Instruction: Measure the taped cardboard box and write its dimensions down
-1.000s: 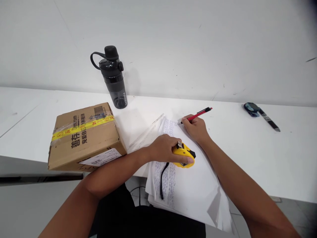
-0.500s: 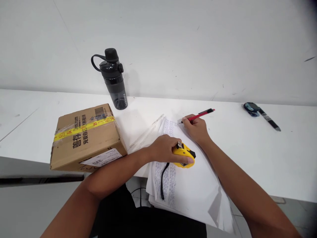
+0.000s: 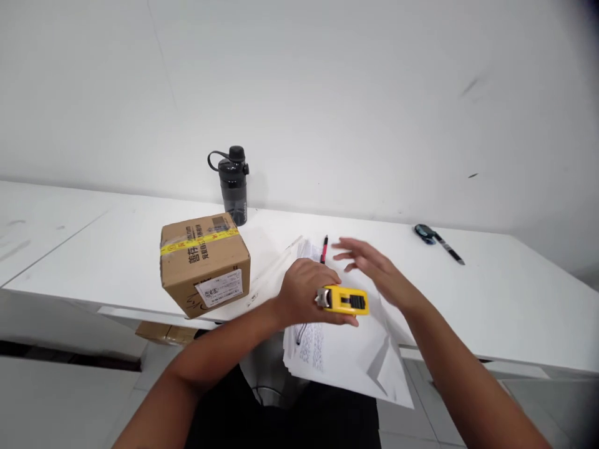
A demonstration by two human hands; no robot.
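Observation:
My left hand (image 3: 306,290) grips a yellow tape measure (image 3: 346,300) over the papers, its metal end hook facing left. A dark wrist strap (image 3: 300,335) hangs below that hand onto the sheets. To the right, my right hand (image 3: 369,265) holds nothing, its fingers spread and slightly blurred. Just left of those fingertips, a red and black pen (image 3: 324,249) lies at the top of the papers. The stack of paper (image 3: 346,365), with dense handwriting down its left side, overhangs the table's front edge above my lap.
A taped cardboard box (image 3: 206,265) stands left of the papers at the front edge. Behind it is a dark water bottle (image 3: 234,187) near the wall. A dark device with a strap (image 3: 435,240) lies at the back right. Another box (image 3: 166,332) is below the white table (image 3: 491,293).
My right hand has let go of the pen, which now lies on the papers. My left hand has turned the tape measure edge-up. The camera view has shifted.

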